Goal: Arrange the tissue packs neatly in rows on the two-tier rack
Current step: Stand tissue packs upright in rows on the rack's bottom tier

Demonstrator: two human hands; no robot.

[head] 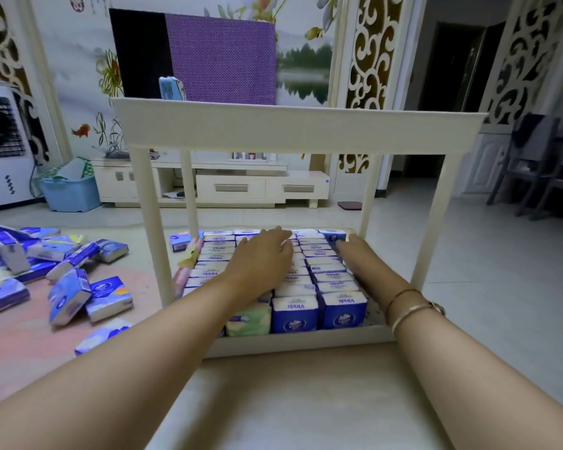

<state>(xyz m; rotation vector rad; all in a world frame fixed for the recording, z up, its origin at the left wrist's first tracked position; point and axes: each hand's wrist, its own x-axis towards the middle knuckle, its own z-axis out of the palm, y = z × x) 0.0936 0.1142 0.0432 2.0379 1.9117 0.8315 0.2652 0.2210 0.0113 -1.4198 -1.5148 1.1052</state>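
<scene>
Head view looks down through a cream two-tier plastic rack (293, 128) standing on the floor. Both forearms reach under its upper tier to the lower tier (299, 342), which is nearly filled with upright blue-and-white tissue packs in rows (335, 280).

The left hand (260, 258) lies flat on the middle rows, fingers straight and pressing on the pack tops. The right hand (355, 251), fingers extended, rests along the right-hand row near the rear post; it grips nothing.

By my reading, the step in hand is levelling and squaring the lower rows. Next comes fetching more from the loose heap of blue tissue packs (69, 287) on the floor at left, likely for the upper tier.

One light-blue pack (171, 88) stands on the upper tier; whatever else it holds is hidden. A pale blue plastic basket (70, 193) beyond holds folded items.
</scene>
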